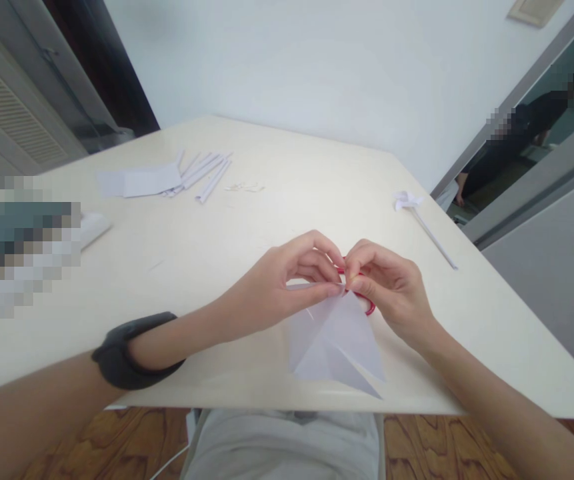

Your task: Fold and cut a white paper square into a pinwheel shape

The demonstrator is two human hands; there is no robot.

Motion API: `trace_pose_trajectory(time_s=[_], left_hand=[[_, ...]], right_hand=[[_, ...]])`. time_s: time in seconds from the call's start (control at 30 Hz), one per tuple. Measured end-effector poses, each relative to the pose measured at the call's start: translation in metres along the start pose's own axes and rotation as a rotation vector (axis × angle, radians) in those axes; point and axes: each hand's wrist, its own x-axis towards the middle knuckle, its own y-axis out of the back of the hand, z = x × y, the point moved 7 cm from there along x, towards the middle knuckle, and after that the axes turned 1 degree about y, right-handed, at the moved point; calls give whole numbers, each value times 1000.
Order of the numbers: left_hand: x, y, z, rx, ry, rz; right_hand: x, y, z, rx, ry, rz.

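A white paper square (334,340), creased and with slits cut into its corners, hangs from my fingertips just above the table's front edge. My left hand (299,273) pinches its upper corner between thumb and fingers. Close against it, my right hand (387,280) pinches the same corner area, fingertips nearly touching the left ones. Behind the hands and partly hidden by them lies a pair of red-handled scissors (371,308); only bits of the handles show.
A finished paper pinwheel (409,200) on a rolled stick lies at the right. Rolled paper sticks (211,175), paper sheets (149,180) and small thin scraps (244,187) lie at the back left. A white roll (94,229) is at the left. Beyond the right-hand opening is another person (511,143).
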Motion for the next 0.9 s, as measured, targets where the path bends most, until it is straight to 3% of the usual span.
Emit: trace_pose_trajectory(time_s=[0.17, 0.6, 0.73, 0.9], left_hand=[[2, 3, -8, -91, 49, 40], [3, -4, -13, -240, 94, -64], [4, -6, -11, -169, 89, -88], [2, -15, -10, 68, 133, -249]], right_hand=[[1, 4, 0, 21, 9, 28], [-1, 3, -1, -13, 22, 10], [0, 3, -1, -15, 19, 15], [-1, 0, -1, -16, -17, -5]])
